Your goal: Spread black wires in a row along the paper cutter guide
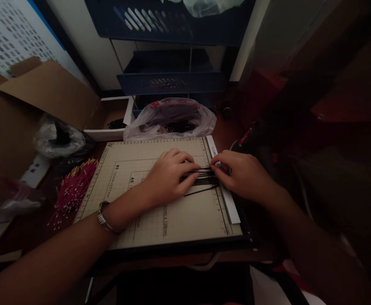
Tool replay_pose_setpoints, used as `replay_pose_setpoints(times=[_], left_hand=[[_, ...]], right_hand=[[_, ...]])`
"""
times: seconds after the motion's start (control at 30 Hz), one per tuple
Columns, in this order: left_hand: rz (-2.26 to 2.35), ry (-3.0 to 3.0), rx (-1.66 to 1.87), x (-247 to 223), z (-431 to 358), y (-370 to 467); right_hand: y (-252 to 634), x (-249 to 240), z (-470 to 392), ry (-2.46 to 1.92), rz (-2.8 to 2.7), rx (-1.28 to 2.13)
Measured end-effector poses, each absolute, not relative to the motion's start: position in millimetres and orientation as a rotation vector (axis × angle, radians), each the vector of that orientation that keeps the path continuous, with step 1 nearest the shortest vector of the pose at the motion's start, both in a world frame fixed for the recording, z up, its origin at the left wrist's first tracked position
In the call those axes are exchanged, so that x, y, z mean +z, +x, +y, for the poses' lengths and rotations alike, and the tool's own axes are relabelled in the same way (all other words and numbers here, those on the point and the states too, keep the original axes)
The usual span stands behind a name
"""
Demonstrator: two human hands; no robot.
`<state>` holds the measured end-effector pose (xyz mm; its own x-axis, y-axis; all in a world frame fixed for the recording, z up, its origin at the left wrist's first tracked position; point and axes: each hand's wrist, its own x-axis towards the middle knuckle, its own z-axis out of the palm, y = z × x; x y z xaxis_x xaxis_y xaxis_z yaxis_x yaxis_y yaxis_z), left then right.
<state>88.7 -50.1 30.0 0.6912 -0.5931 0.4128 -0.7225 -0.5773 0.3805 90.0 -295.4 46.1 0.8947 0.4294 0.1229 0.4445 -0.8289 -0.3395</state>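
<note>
Several thin black cords point(206, 181) lie side by side across the right part of a cream paper trimmer board point(153, 228) printed with a grid and size marks. My left hand point(173, 176) rests on the board, its thumb and fingers closed over the left ends of the cords. At their right ends, beside the white strip point(231, 207) along the board's edge, my right hand point(239, 173) pinches with thumb and fingertips. One cord lies apart, slanting below the others. The fingers partly hide the cord ends.
Left of the board lies a pile of dark red cords point(74, 190) with light tips. Behind it are a clear plastic bag point(169, 106) holding dark strands, a white box point(128, 112) and blue shelves point(173, 82). An open cardboard box point(55, 89) stands at left.
</note>
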Motion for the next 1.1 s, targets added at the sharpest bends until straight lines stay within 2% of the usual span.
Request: replay_pose_setpoints(times=[0.43, 0.7, 0.87, 1.1], left_hand=[[-1.118, 2.561, 0.123, 45.9, -51.9, 60.4], [-0.888, 2.830, 0.277, 32.0, -72.1, 1.1], [-0.646, 2.871, 0.308, 23.3, -90.3, -3.9], [-0.626, 2.856, 0.235, 22.9, -89.1, -3.7]], right_hand=[[88.8, 46.0, -287.8, -2.664, -0.543, -0.040], [89.9, 42.2, -285.1, -2.649, -0.491, -0.088], [89.3, 44.4, -281.9, -2.661, -0.456, -0.030], [85.3, 55.9, -286.7, -2.572, -0.535, 0.165]])
